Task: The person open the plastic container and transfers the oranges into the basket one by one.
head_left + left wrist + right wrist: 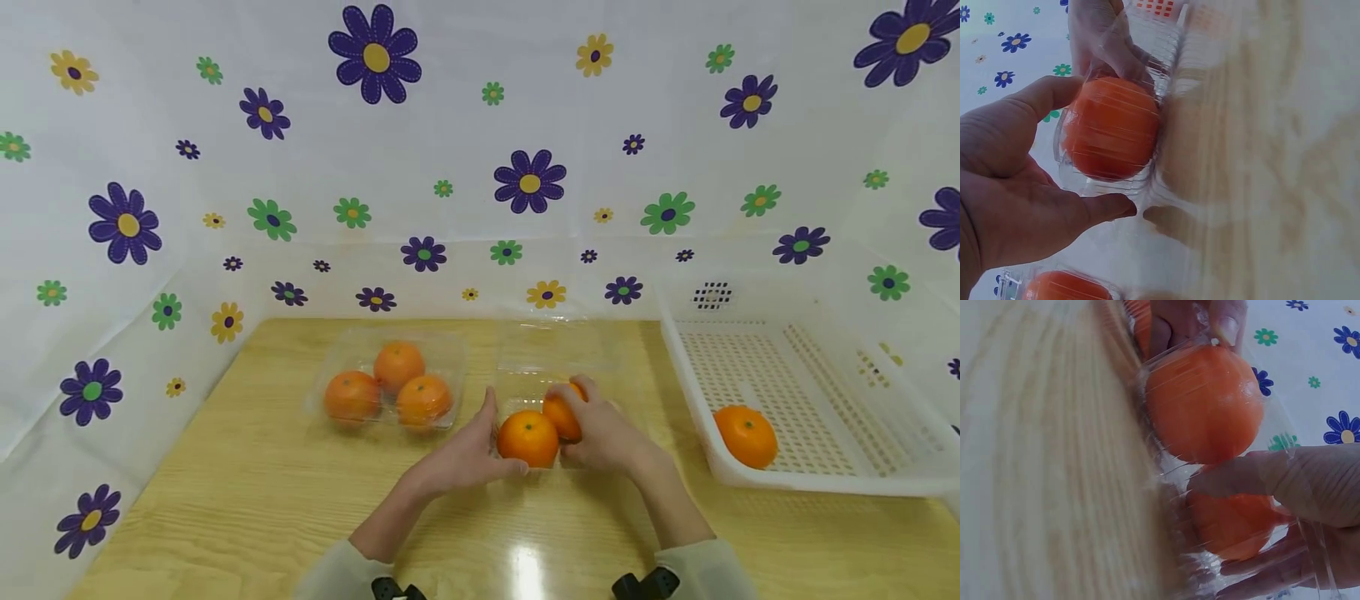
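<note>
In the head view, a clear plastic clamshell box (555,360) stands mid-table with its lid raised at the back. At its front left lies one orange (528,439). My right hand (603,429) grips a second orange (561,414) inside the box, fingers over its top and right side; in the right wrist view the thumb (1254,478) crosses that fruit. With thumb and fingers spread fairly straight, my left hand (468,450) rests about the box's front left corner. The left wrist view shows its thumb (1054,94) at the rim near the first orange.
To the left stands another clear plastic box (450,346) with three oranges (399,367) in it. A white perforated basket (693,417) on the right contains one orange (746,437). Behind the wooden table (247,500) hangs a flower-patterned cloth (450,142).
</note>
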The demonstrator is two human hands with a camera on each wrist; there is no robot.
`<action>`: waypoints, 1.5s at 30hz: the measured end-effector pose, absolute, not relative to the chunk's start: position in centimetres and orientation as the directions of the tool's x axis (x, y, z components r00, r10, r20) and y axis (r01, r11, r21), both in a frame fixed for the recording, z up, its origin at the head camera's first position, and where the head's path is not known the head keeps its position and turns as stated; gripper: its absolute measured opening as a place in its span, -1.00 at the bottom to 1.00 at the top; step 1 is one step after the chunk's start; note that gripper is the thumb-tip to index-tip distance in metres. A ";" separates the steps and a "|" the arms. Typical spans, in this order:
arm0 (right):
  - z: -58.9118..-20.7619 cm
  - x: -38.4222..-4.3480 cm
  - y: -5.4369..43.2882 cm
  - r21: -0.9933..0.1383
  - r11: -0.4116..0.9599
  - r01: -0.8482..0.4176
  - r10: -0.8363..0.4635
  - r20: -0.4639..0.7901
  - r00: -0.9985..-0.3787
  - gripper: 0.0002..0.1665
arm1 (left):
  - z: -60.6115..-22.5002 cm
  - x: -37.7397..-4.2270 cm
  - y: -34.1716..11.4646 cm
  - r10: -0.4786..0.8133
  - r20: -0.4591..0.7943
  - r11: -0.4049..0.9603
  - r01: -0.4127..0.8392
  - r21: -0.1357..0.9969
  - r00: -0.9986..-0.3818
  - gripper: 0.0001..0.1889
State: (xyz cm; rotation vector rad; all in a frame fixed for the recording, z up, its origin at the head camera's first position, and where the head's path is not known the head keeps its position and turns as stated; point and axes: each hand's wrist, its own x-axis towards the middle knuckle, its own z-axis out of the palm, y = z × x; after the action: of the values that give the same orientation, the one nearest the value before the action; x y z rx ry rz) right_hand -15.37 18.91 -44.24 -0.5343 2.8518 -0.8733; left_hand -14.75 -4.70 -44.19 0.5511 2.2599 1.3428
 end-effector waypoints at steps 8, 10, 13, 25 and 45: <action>-44.2 -15.2 19.0 -0.594 0.759 -0.266 -0.358 -0.041 -0.933 -0.16 | -44.4 -14.9 -4.5 0.542 -0.171 0.487 0.142 0.862 -0.823 0.27; -44.2 -15.2 19.0 -0.596 0.754 -0.276 -0.362 -0.026 -0.932 -0.18 | -44.4 -14.9 -4.6 0.529 -0.161 0.498 0.151 0.854 -0.833 0.27; -44.1 -15.2 19.0 -0.595 0.749 -0.292 -0.371 -0.011 -0.928 -0.19 | -44.6 -14.8 -4.7 0.515 -0.151 0.493 0.147 0.857 -0.844 0.26; -44.1 -15.2 18.7 -0.544 0.791 -0.280 -0.342 -0.014 -0.940 -0.24 | -44.9 -14.7 -5.0 0.542 -0.101 0.406 0.155 0.901 -0.834 0.18; -44.4 -14.8 17.8 -0.417 0.872 -0.256 -0.272 0.021 -0.962 -0.36 | -44.5 -14.5 -5.0 0.555 -0.138 0.435 0.145 0.889 -0.821 0.21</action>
State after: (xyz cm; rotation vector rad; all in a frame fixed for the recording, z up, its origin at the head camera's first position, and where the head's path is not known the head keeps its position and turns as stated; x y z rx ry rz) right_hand -14.84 17.80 -44.35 -0.4230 3.0027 -0.6603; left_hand -14.54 -5.02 -44.55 0.5925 2.2805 1.3540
